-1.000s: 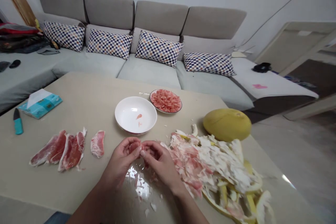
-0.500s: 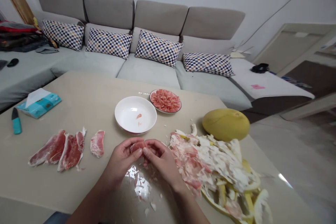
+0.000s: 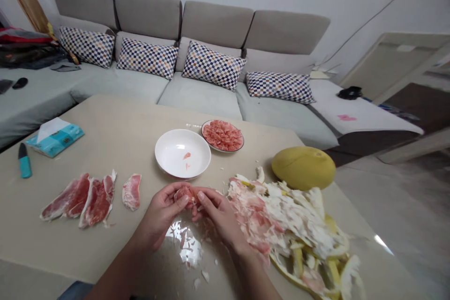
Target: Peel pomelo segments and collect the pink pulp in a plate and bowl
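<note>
My left hand (image 3: pixel 164 211) is closed around a red pomelo segment (image 3: pixel 185 194), thumb on its near side. My right hand (image 3: pixel 215 208) pinches at the segment's right edge; its fingertips are partly hidden. Just beyond my hands stands a white bowl (image 3: pixel 183 153) with a couple of small bits of pulp in it. Behind it, a dark-rimmed plate (image 3: pixel 242 143) is heaped with red pomelo pulp (image 3: pixel 222 134). Left of my hands lie a short pomelo piece (image 3: pixel 131 191) and several larger pomelo segments (image 3: pixel 96 200) with whitish membrane.
A pile of white pith and peel (image 3: pixel 298 220) spreads at the right, with a whole yellow pomelo (image 3: pixel 303 168) behind it. At the left are a tissue pack (image 3: pixel 56 137) and a teal-handled knife (image 3: pixel 25 161). Small scraps dot the tabletop. A grey sofa (image 3: pixel 197 98) stands beyond.
My right thumb has shifted right and come away from the left thumb, showing more of the segment's red flesh. The view has moved slightly; the other things lie as before.
</note>
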The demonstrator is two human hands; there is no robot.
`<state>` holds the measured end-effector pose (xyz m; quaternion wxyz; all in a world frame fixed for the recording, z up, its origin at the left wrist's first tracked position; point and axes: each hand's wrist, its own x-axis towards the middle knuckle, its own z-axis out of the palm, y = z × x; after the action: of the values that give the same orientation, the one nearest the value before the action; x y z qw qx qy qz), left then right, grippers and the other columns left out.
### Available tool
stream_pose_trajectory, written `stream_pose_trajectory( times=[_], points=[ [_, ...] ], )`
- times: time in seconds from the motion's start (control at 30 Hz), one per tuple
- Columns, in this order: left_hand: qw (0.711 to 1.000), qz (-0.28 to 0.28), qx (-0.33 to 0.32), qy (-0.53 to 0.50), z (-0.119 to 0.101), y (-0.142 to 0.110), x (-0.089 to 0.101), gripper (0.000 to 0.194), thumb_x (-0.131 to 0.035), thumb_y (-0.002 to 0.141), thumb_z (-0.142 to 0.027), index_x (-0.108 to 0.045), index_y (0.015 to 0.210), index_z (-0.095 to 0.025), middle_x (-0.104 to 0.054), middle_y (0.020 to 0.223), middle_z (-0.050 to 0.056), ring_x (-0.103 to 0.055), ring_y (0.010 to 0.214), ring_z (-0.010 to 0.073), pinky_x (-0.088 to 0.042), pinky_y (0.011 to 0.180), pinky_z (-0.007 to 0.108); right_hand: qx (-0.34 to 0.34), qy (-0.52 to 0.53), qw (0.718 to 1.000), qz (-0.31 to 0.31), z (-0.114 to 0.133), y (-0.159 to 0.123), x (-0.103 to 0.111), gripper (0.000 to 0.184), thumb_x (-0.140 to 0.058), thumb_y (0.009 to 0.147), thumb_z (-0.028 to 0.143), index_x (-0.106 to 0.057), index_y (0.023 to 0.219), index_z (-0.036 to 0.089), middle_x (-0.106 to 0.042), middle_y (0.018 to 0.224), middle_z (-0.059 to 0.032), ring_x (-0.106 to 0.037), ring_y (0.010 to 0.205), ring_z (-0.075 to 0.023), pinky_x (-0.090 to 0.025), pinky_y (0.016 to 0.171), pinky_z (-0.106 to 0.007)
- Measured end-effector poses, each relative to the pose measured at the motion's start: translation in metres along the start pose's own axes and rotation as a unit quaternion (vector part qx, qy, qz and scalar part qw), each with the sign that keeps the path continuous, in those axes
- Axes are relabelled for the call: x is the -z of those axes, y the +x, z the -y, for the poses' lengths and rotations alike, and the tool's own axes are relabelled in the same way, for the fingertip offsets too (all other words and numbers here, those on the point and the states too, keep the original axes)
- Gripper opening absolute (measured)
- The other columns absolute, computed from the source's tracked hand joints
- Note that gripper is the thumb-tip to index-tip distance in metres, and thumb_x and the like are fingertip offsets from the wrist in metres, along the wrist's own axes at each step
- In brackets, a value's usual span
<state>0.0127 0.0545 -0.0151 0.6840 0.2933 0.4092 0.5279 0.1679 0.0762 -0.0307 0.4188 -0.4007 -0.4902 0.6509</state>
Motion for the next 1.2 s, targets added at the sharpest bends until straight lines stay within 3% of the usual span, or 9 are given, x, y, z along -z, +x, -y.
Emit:
stream_pose_trajectory(
  times=[0.27, 0.43, 0.63, 0.93, 1.2],
  points=[
    [0.999, 0.006, -0.037, 0.035, 0.0025, 0.0003, -0.0015, 0.029, -0.072, 0.079, -0.032, -0.065, 0.102, -0.016, -0.068, 0.088, 0.006, -0.061, 0.080, 0.0158, -0.047, 0.079, 0.028, 0.040, -0.066, 0.997, -0.021, -0.0006, -0.0008, -0.0049, 0.032, -0.054, 0.093, 0.044, -0.067, 0.112, 0.021, -0.068, 0.081, -0.0022, -0.062, 0.062, -0.0136, -0.056, 0.064, -0.028],
    [0.997, 0.000, -0.039, 0.061, 0.0048, 0.0007, -0.0002, 0.029, -0.072, 0.077, -0.030, -0.065, 0.102, -0.017, -0.070, 0.102, 0.009, -0.062, 0.099, 0.0228, -0.046, 0.088, 0.032, 0.042, -0.095, 0.994, -0.033, 0.0023, -0.0025, -0.0081, 0.029, -0.067, 0.085, 0.042, -0.068, 0.104, 0.020, -0.068, 0.085, -0.0028, -0.062, 0.065, -0.0141, -0.054, 0.061, -0.026],
    [0.997, 0.014, -0.038, 0.070, 0.0035, -0.0006, -0.0008, 0.030, -0.071, 0.079, -0.031, -0.066, 0.104, -0.016, -0.070, 0.096, 0.008, -0.063, 0.091, 0.0213, -0.046, 0.086, 0.033, 0.013, -0.061, 0.997, -0.047, -0.0003, 0.0003, -0.0056, 0.033, -0.063, 0.086, 0.047, -0.070, 0.097, 0.016, -0.064, 0.065, -0.0007, -0.058, 0.055, -0.0130, -0.053, 0.055, -0.026],
    [1.000, 0.001, -0.002, 0.018, 0.0009, 0.0003, 0.0021, 0.034, -0.077, 0.074, -0.031, -0.068, 0.103, -0.017, -0.070, 0.094, 0.007, -0.063, 0.089, 0.0188, -0.046, 0.085, 0.031, -0.020, 0.027, 0.999, -0.011, -0.0017, 0.0045, -0.0020, 0.039, -0.063, 0.084, 0.052, -0.069, 0.089, 0.014, -0.063, 0.062, -0.0010, -0.058, 0.053, -0.0117, -0.052, 0.053, -0.023],
    [0.998, 0.023, -0.009, 0.066, 0.0007, -0.0021, 0.0002, 0.032, -0.074, 0.076, -0.032, -0.067, 0.104, -0.017, -0.071, 0.097, 0.008, -0.064, 0.091, 0.0200, -0.047, 0.085, 0.031, -0.017, -0.017, 0.999, -0.023, 0.0005, 0.0033, -0.0034, 0.036, -0.071, 0.078, 0.050, -0.065, 0.082, 0.015, -0.060, 0.054, 0.0033, -0.053, 0.041, -0.0088, -0.043, 0.044, -0.020]
  ],
)
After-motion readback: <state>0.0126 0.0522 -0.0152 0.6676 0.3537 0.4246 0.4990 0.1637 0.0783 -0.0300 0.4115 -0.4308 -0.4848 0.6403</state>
